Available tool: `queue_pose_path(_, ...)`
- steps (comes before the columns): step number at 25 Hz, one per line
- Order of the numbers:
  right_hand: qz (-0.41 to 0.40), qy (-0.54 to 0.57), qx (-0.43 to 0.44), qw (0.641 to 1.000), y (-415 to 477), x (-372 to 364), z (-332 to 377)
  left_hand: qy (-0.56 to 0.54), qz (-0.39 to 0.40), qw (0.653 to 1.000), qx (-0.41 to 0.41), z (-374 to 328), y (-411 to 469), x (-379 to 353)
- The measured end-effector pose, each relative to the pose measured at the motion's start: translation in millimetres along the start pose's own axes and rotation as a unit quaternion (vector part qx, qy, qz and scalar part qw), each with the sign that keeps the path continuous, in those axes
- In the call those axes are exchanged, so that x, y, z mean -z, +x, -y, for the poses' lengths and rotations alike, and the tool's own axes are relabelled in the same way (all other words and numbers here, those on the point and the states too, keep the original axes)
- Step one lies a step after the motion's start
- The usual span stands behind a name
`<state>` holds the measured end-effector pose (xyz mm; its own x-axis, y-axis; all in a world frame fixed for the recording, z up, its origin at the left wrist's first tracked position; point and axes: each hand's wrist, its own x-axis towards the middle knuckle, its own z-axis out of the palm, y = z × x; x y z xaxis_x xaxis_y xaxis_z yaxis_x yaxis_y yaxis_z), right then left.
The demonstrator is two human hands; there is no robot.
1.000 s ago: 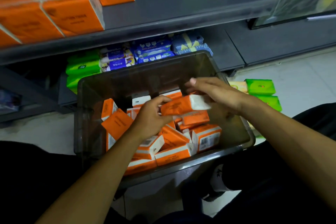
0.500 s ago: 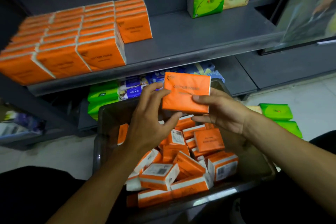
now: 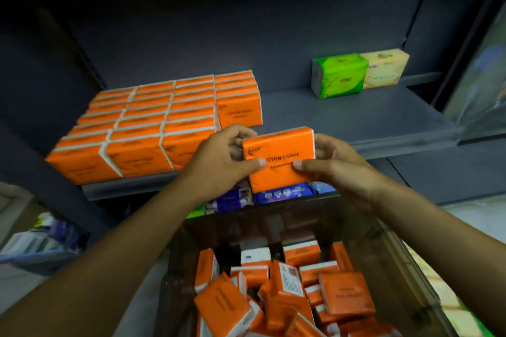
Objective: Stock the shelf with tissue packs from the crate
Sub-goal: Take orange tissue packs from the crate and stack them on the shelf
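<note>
Left hand (image 3: 219, 161) and right hand (image 3: 336, 167) gripping one orange cotton tissue pack (image 3: 279, 159) between them, above the crate (image 3: 405, 268), beside orange rows (image 3: 153, 126) on the grey shelf (image 3: 342, 117)

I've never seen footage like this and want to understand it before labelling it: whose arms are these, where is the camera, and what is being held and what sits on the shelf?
There is no machine here. A person wears one wide-angle camera on the head, looking forward and down, so the two bare arms are their own. The left hand and the right hand together hold one flat orange plastic-wrapped tissue pack, upright, in front of the grey metal shelf. On that shelf stand neat rows of the same orange packs at the left, and a green tissue pack beside a pale yellow tissue pack at the back right. Below, a dark see-through plastic crate holds a loose heap of orange packs.
</note>
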<state>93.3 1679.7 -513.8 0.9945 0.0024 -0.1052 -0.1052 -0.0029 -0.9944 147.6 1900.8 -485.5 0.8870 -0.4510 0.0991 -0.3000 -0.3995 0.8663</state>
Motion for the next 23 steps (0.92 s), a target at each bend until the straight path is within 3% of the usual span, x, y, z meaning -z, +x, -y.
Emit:
queue_pose_path(4,-0.058,-0.046,0.05,0.996,61,-8,20,0.147,-0.035,0.988,-0.035,-6,56,37)
queue_pose_path(11,-0.116,-0.12,0.085,0.982,150,-37,-2,0.384,-0.082,0.919,-0.012,28,121,58)
queue_pose_path(23,-0.179,-0.195,0.083,0.961,184,-50,-29,0.466,-0.107,0.877,0.051,54,150,48)
